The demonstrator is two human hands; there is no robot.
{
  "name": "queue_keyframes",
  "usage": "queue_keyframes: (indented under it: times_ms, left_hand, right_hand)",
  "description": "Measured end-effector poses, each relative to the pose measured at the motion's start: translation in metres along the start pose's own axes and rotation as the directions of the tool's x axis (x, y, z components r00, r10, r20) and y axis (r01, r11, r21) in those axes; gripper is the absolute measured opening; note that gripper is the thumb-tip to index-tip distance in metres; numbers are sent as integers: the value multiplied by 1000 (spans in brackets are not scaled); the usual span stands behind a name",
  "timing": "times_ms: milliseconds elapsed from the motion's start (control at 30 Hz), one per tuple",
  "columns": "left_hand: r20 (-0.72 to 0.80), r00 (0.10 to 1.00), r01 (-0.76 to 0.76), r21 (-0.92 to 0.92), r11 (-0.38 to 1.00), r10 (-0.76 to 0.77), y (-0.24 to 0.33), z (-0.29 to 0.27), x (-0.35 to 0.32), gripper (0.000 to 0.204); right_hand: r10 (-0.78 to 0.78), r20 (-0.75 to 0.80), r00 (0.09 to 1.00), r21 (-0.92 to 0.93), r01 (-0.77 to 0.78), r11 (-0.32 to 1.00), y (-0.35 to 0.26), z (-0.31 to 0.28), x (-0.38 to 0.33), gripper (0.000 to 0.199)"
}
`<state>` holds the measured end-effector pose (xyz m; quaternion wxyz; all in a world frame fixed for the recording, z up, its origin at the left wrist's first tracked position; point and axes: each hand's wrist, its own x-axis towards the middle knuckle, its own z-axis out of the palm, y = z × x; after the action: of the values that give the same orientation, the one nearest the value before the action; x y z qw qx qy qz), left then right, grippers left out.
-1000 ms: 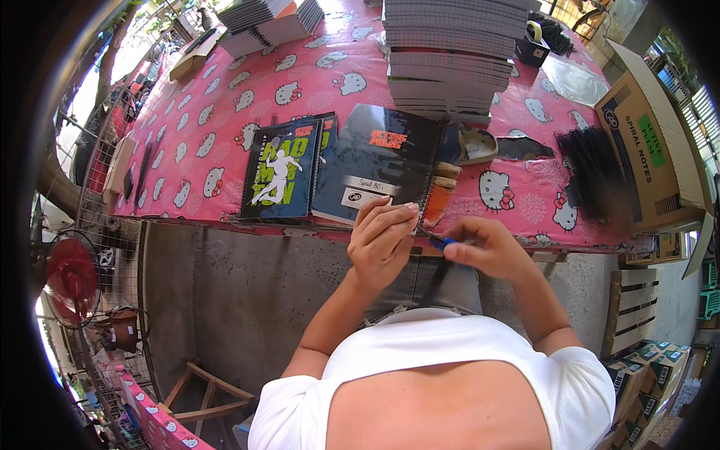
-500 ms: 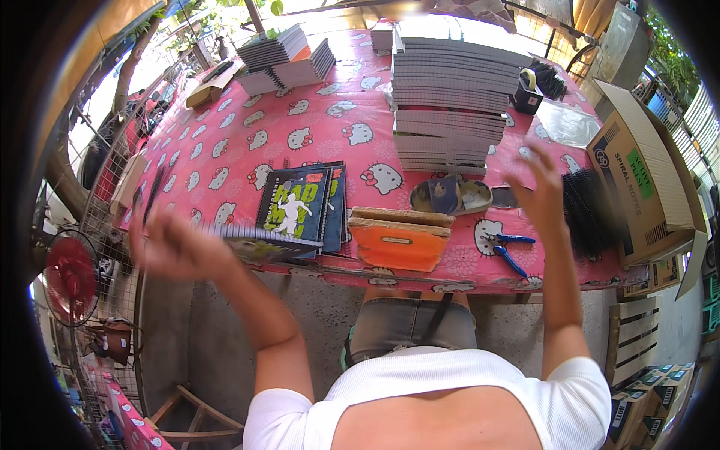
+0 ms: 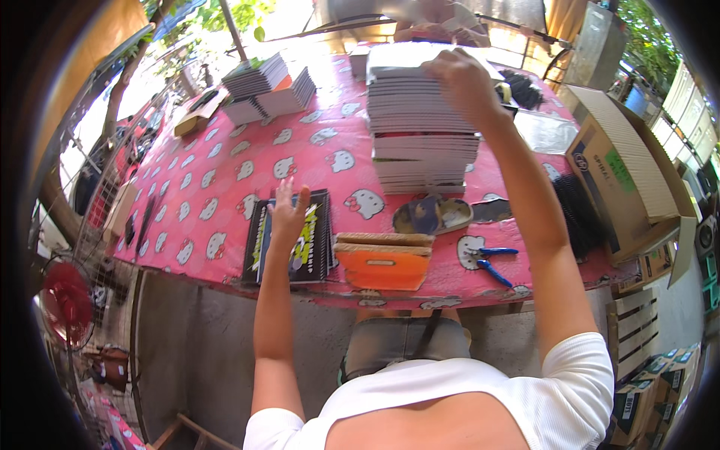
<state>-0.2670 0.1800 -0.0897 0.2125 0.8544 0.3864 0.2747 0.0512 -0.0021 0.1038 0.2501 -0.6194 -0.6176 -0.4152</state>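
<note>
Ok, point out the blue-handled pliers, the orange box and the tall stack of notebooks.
blue-handled pliers (image 3: 491, 262): head view, on the handles.
orange box (image 3: 382, 270): head view, on its front face.
tall stack of notebooks (image 3: 424, 142): head view, on its near side.

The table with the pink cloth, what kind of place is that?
Probably an open-air workshop or stall for binding notebooks. Tall stacks of notebooks stand on the table, black binding coils and blue pliers lie by a cardboard box, and trees show behind.
</note>
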Motion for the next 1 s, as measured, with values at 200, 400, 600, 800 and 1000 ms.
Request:
queue_keyframes:
  times_ms: [200, 400, 600, 800, 1000]
  left_hand:
    - [263, 962, 262, -965, 23, 73, 144, -42, -22, 47]
    - [-122, 976, -197, -840, 506, 178, 142, -39, -62, 33]
    - [-105, 955, -236, -837, 494, 278, 148, -38, -73, 30]
    - [-76, 973, -168, -881, 443, 218, 136, -30, -81, 27]
    - [-74, 978, -156, -878, 452, 193, 135, -35, -88, 29]
  right_hand:
    - [-313, -66, 948, 147, 319, 936, -108, -43, -86, 33]
    - [401, -83, 912, 520, -303, 799, -121, -53, -156, 38]
    - [573, 444, 689, 784, -608, 124, -119, -50, -217, 23]
    - [596, 250, 763, 742, -546, 388, -129, -30, -238, 15]
    - [510, 358, 782, 700, -586, 408, -140, -31, -246, 13]
